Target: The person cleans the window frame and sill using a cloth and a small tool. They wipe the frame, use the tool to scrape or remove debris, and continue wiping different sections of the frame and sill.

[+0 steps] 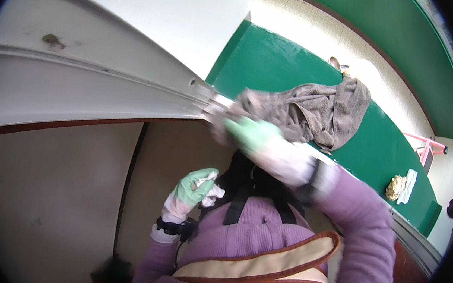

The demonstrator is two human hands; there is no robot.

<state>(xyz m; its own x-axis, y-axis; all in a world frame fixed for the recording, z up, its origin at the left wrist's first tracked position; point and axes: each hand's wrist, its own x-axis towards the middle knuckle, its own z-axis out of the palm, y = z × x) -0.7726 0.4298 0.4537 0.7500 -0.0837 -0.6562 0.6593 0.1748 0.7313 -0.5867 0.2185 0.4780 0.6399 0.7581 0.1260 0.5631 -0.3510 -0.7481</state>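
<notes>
My right hand [251,137], in a green and white glove and blurred, grips one end of a grey-brown towel [323,114] at the corner where a white ledge meets a green surface. The rest of the towel lies bunched over that green surface [275,60]. Lower down, in front of my body, my left hand [195,187] wears a matching glove and holds a crumpled white paper or cloth [212,195]. Black bands circle both wrists.
A white ledge with a raised rim [93,83] runs to the left, with a dark stain [53,41] on it. A crumpled beige wad [396,187] and a folded pale cloth [408,187] lie on the green surface at right. Beyond stands a pink frame [428,150].
</notes>
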